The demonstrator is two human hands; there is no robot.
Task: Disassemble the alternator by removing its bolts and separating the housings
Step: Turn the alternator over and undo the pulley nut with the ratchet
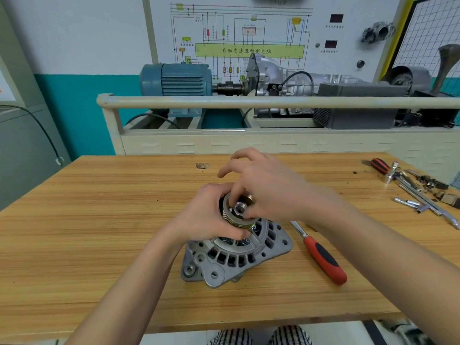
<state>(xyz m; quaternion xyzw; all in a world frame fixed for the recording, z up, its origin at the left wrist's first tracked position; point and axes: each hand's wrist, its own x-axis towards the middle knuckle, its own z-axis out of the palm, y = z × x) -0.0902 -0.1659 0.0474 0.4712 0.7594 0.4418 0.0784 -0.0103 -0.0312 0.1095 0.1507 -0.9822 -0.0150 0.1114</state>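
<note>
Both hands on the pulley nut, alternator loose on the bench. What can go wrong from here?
1. The alternator sits unclamped on the table; only the left hand on the pulley steadies it, so it may twist or tip.
2. The right hand pinches the nut; once free, it could drop and roll off.
3. The red-handled tool lies beside the right forearm and could get knocked.

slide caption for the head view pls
Left hand grips the alternator pulley while right hand fingers its nut.

Red-handled screwdriver (321, 255) lies on the wooden tabletop (99, 220) right of centre; loose wrenches (418, 192) sit at the far right corner.
</note>
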